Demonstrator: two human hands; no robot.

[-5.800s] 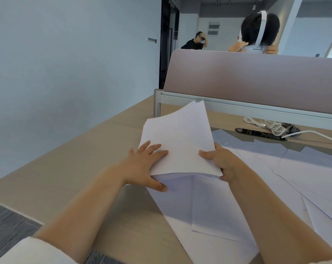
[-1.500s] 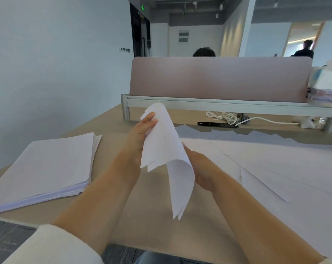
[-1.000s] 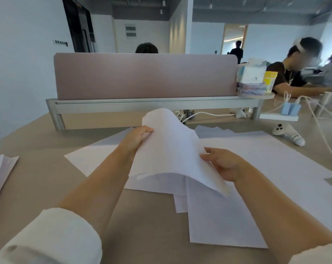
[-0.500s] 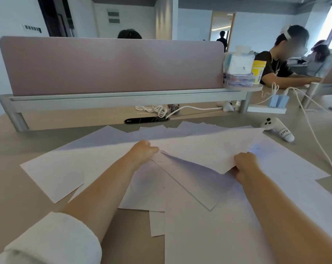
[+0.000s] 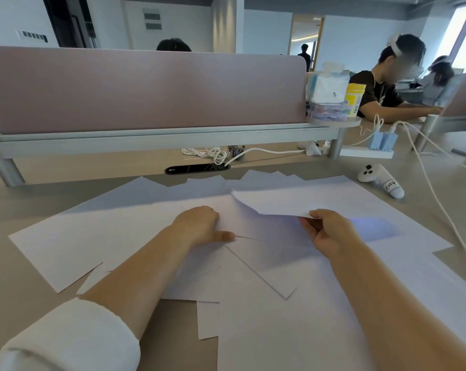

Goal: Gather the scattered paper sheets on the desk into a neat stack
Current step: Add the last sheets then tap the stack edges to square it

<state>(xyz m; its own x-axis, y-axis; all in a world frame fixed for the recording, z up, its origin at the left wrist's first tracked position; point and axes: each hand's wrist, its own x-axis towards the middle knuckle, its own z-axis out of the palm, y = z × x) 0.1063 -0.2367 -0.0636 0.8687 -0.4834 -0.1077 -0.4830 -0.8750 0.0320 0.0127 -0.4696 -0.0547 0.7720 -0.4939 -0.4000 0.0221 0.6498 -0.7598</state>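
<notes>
Sheets point(image 5: 114, 236) lie fanned over the desk point(image 5: 18, 204). Your right hand point(image 5: 331, 231) pinches one raised sheet point(image 5: 274, 203). Your left hand point(image 5: 199, 226) rests on the others with bent fingers; whether it grips, I cannot tell. A quick pull may drag or crease the lower ones.

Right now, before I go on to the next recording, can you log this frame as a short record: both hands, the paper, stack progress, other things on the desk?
left hand: rests on the spread sheets; whether it grips one cannot be told
right hand: pinches the near edge of one sheet, lifted off the rest
paper: sheets overlap loosely at mixed angles across the desk
progress: no squared stack in view
other: white controller to the right; cables under the divider
</notes>
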